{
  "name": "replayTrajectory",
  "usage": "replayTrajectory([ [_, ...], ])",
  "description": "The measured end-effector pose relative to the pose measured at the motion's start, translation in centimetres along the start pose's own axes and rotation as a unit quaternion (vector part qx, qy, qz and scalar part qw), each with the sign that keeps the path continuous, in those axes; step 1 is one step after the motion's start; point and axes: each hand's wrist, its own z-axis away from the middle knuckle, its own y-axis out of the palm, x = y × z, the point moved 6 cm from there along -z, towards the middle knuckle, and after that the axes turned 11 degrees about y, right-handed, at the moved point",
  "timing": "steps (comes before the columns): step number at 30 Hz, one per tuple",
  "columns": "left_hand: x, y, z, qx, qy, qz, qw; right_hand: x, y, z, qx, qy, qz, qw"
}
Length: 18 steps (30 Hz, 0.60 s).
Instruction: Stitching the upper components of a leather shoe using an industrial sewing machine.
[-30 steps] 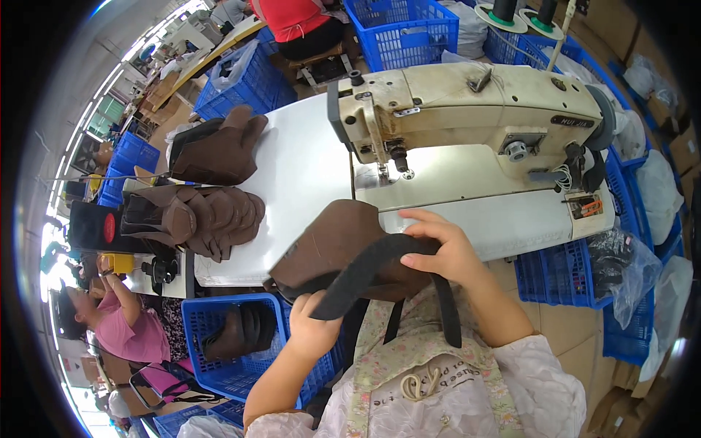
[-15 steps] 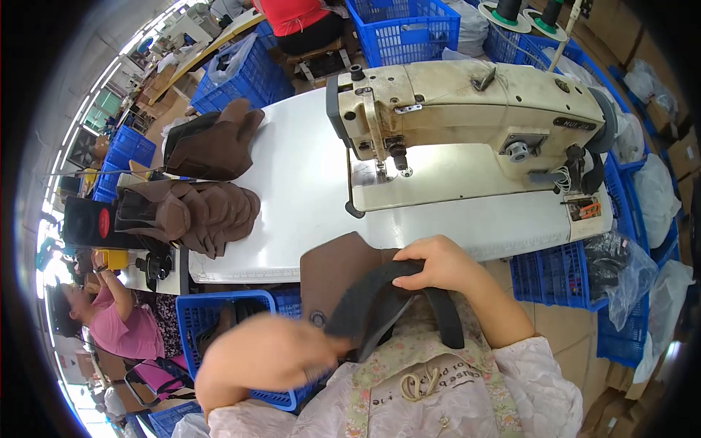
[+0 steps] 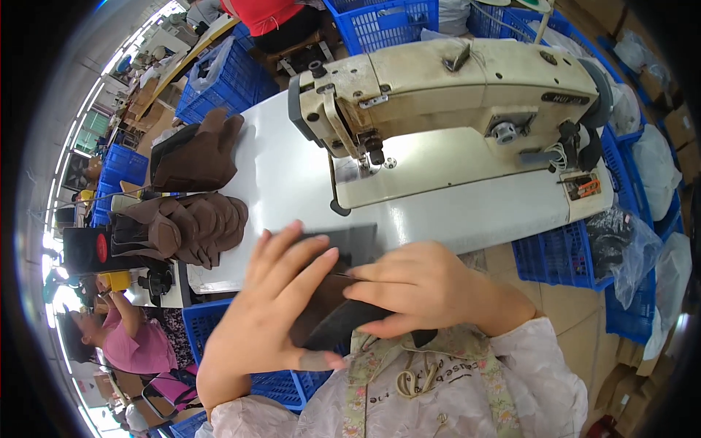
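Close to my body, at the table's front edge, I have a brown and black shoe upper (image 3: 355, 242), its dark side partly turned up. My right hand (image 3: 420, 285) pinches it along the right side, thumb below and fingers on top. Over its left part lies my left hand (image 3: 277, 306), fingers stretched and spread, the thumb apart with a greyish wrap on it. Both hands cover much of the piece, so its full shape is hidden. Beyond it stands a cream sewing machine (image 3: 438, 87) on a white table (image 3: 281, 175), with nothing visible under its needle.
At the table's left end lie a stack of brown pieces (image 3: 197, 226) and a folded brown and black pile (image 3: 197, 157). Blue crates (image 3: 555, 255) stand around the table. A person in pink (image 3: 139, 339) sits at the left; another in red (image 3: 266, 14) sits behind.
The upper has been turned and flattened, with its dark side showing. My left hand has swung up from low left onto it and spread. My right hand has shifted its grip slightly left and down.
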Motion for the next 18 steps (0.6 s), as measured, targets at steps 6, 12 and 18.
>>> replayTrajectory([
  [6,2.8,-1.4,-0.5,-0.062,0.008,-0.088,0.994,-1.9,1.1,-0.4,-0.072,0.035,0.032,0.996],
  [12,8.3,6.5,-1.9,0.107,0.041,-0.099,0.988,-9.8,4.2,4.9,-0.081,0.384,-0.244,0.887],
  [18,10.8,12.0,-5.6,0.134,0.096,-0.268,0.949,-13.3,5.6,8.1,-0.064,0.493,-0.275,0.823],
])
